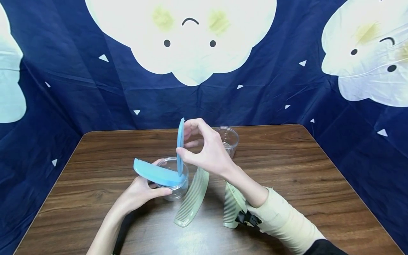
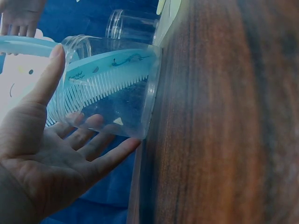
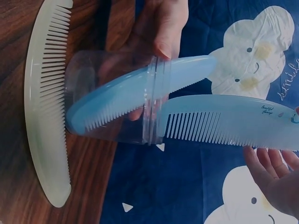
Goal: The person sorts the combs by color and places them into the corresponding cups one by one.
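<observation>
My left hand (image 1: 140,194) holds a clear plastic jar (image 1: 174,195) on the table, thumb at its rim and fingers along its far side. Inside that jar a blue comb (image 3: 126,91) leans at a slant, its upper end sticking out past the rim to the left. Between thumb and fingers, my right hand (image 1: 207,148) pinches a second blue comb (image 3: 224,116), upright, with its lower end at the jar's mouth. Just right of the jar, a pale green comb (image 1: 194,200) lies flat on the table.
Another clear jar (image 1: 231,136) stands behind my right hand. Pale green combs (image 1: 230,209) lie overlapping under the right forearm, beside a black clip (image 1: 248,218) at the sleeve. The wooden table (image 1: 287,156) meets a dark blue cloth backdrop (image 1: 127,92) with printed clouds.
</observation>
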